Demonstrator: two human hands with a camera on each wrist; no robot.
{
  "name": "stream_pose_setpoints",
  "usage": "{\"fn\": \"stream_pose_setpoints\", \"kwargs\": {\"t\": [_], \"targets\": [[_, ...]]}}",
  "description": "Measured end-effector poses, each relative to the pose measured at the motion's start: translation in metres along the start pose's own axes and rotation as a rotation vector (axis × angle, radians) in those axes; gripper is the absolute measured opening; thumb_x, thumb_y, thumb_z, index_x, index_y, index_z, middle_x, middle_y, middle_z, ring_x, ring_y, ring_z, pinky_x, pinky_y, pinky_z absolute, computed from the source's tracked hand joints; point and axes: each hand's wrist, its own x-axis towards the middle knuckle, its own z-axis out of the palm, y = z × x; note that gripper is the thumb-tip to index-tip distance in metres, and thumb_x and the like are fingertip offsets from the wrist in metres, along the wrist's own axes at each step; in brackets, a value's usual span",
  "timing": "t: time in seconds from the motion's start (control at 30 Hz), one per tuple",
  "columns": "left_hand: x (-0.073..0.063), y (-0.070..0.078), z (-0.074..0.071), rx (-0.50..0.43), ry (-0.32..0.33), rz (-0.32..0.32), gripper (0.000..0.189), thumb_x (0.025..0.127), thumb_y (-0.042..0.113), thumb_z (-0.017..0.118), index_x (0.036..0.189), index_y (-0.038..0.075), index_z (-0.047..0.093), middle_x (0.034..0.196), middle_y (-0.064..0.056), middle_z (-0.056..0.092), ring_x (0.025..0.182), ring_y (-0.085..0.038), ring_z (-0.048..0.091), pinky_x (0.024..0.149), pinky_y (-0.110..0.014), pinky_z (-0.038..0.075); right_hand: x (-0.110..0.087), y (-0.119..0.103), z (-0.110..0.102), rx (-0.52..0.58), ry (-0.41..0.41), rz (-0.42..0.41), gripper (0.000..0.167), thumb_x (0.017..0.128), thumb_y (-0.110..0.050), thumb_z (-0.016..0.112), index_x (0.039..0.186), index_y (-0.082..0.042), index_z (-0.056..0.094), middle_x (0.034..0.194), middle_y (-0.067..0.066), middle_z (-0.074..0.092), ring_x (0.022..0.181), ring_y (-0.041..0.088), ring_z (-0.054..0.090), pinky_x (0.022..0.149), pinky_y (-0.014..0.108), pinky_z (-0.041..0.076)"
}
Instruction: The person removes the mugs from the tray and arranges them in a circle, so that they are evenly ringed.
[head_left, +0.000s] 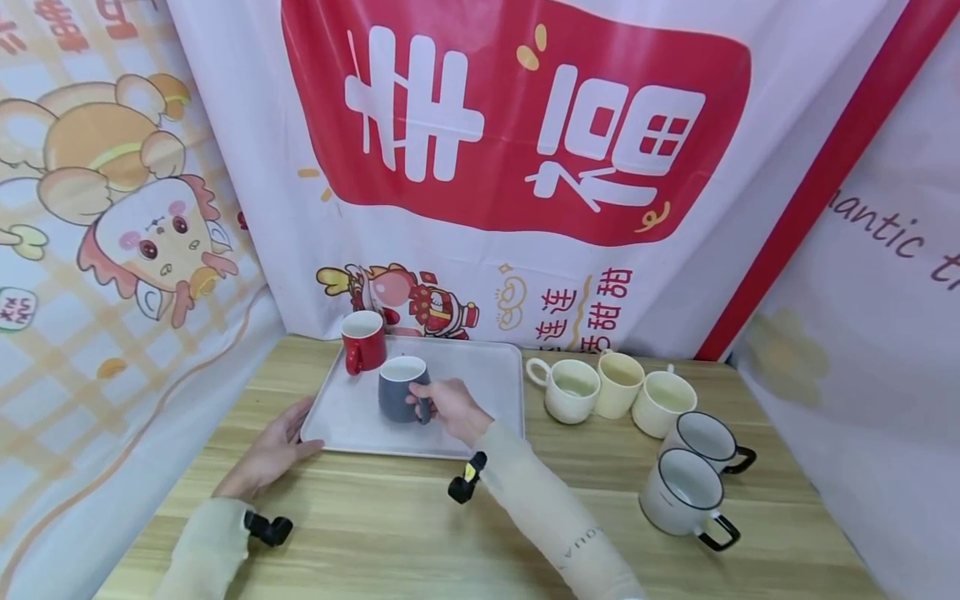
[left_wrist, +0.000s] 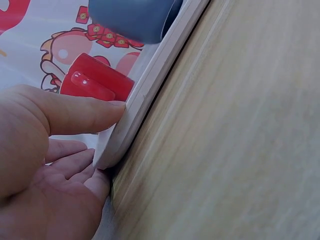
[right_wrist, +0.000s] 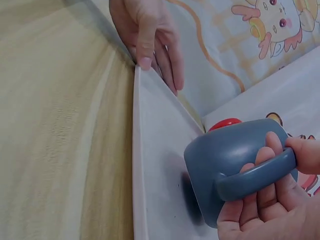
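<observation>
- The right hand [head_left: 453,404] gripped the handle [right_wrist: 257,175] of the grey cup [head_left: 396,398]. Its fingers curled through the loop and its thumb pressed on top, likely so the cup would not tip.
- The left hand [head_left: 276,443] touched a corner of the tray [head_left: 472,379]. Its thumb and fingers were nearly straight, with the thumb on the edge, maybe to stop any sliding.
- The grey cup was over the tray, nearer the person than the red cup [head_left: 367,340]. (I couldn't tell if its bottom touched.)
- The red cup stood at the back left of the tray, its handle toward the person, perhaps for easy grabbing.
- On the table [head_left: 367,521], right of the tray, stood three pale yellow cups [head_left: 572,393], and nearer the person, two white cups [head_left: 678,500] with black rims.
- The left wrist view showed fingers tucked by the tray's corner, which the head view mostly hid.
- The right wrist view showed the fingers inside the loop best.
- Only the head view showed the yellow and white cups.
</observation>
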Motion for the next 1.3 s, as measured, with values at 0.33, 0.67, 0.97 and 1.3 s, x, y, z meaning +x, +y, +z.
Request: {"fn": "stream_pose_setpoints", "kwargs": {"t": [0.33, 0.67, 0.97, 1.3], "targets": [[0.001, -0.001, -0.003, 0.003, -0.001, 0.008, 0.093, 0.1, -0.001, 0.065, 0.168, -0.003, 0.002, 0.176, -0.029, 0.003, 0.162, -0.05, 0.006, 0.132, -0.064, 0.014, -0.058, 0.009, -0.043, 0.044, 0.004, -0.068, 0.023, 0.097, -0.015, 0.072, 0.106, 0.005, 0.077, 0.083, 0.001, 0.075, 0.073, 0.012, 0.065, 0.073, 0.021, 0.056], [-0.005, 0.002, -0.002, 0.015, 0.009, -0.005, 0.093, 0.1, -0.002, 0.065, 0.168, -0.003, 0.002, 0.175, -0.03, 0.003, 0.162, -0.052, 0.006, 0.132, -0.065, 0.015, -0.119, 0.013, -0.097, 0.054, 0.07, -0.118, 0.023, 0.099, -0.013, 0.071, 0.107, 0.009, 0.075, 0.086, 0.0, 0.077, 0.079, 0.012, 0.069, 0.081, 0.023, 0.059], [-0.005, 0.003, 0.0, 0.021, 0.004, 0.001, 0.092, 0.1, -0.002, 0.064, 0.168, -0.003, 0.002, 0.175, -0.031, 0.003, 0.162, -0.053, 0.007, 0.131, -0.065, 0.016, -0.166, 0.033, -0.147, 0.057, 0.115, -0.081, 0.022, 0.103, -0.02, 0.069, 0.11, -0.002, 0.079, 0.092, -0.006, 0.078, 0.084, 0.009, 0.069, 0.088, 0.02, 0.057], [-0.003, 0.004, 0.001, 0.021, -0.004, 0.001, 0.091, 0.101, 0.0, 0.064, 0.167, -0.004, 0.002, 0.175, -0.031, 0.002, 0.162, -0.053, 0.006, 0.131, -0.065, 0.016, -0.205, 0.057, -0.185, 0.032, 0.265, -0.046, 0.028, 0.103, -0.021, 0.07, 0.117, 0.002, 0.078, 0.096, -0.004, 0.078, 0.091, 0.008, 0.07, 0.088, 0.02, 0.06]]}}
